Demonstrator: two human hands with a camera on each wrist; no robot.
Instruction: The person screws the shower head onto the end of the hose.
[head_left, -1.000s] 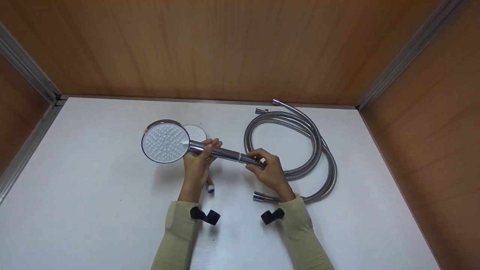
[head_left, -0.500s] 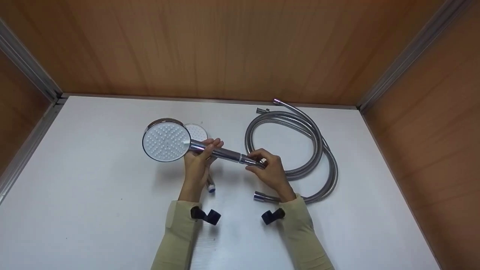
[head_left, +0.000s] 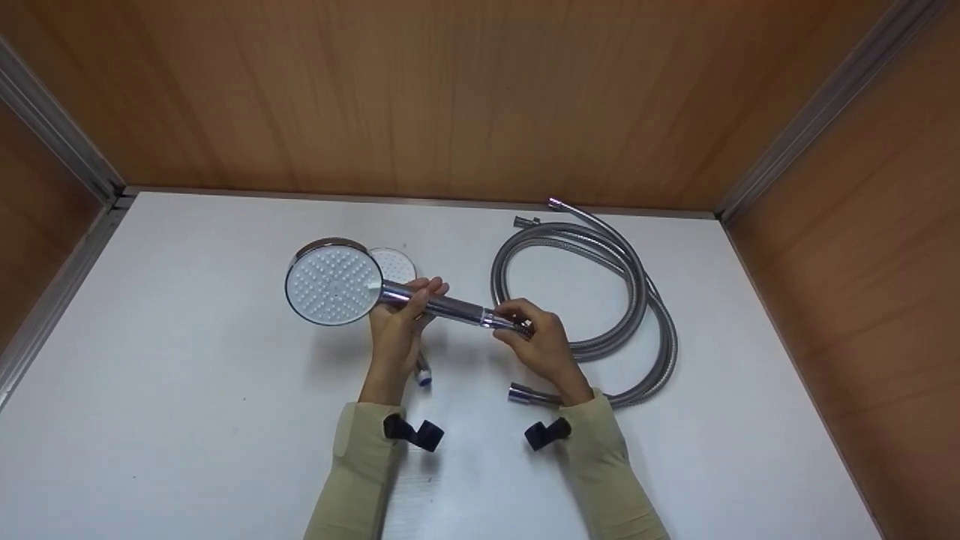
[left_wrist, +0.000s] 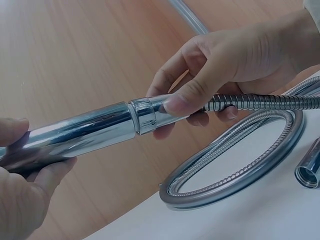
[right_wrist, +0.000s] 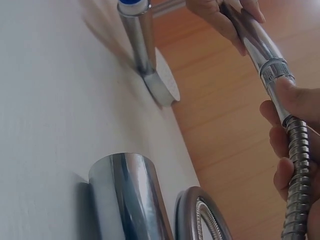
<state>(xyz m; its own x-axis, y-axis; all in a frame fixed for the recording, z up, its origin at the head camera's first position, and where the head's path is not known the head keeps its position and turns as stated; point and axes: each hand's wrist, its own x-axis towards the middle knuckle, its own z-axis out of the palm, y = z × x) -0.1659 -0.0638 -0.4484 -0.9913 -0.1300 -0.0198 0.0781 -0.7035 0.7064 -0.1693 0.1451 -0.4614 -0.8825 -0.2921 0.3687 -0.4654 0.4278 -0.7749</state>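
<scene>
My left hand [head_left: 394, 330] grips the chrome handle of a large round shower head [head_left: 334, 286], its white nozzle face turned up. At the handle's lower end, my right hand [head_left: 546, 341] pinches the tapered chrome connector of a metal shower hose [left_wrist: 265, 102] between thumb and fingers. The knurled collar [left_wrist: 145, 116] sits right at the handle's end, with a thin pale line between them in the left wrist view. Both hands are raised over the white table. Behind the left hand lies a smaller shower head [head_left: 394, 264], partly hidden, its handle end [right_wrist: 132, 4] showing blue.
Coiled silver hoses [head_left: 637, 300] lie on the white table [head_left: 187, 420] at the right. One loose chrome hose end [head_left: 523, 394] points left near the right wrist; others lie near the back edge. Wooden panels [head_left: 450, 97] wall in the back and sides.
</scene>
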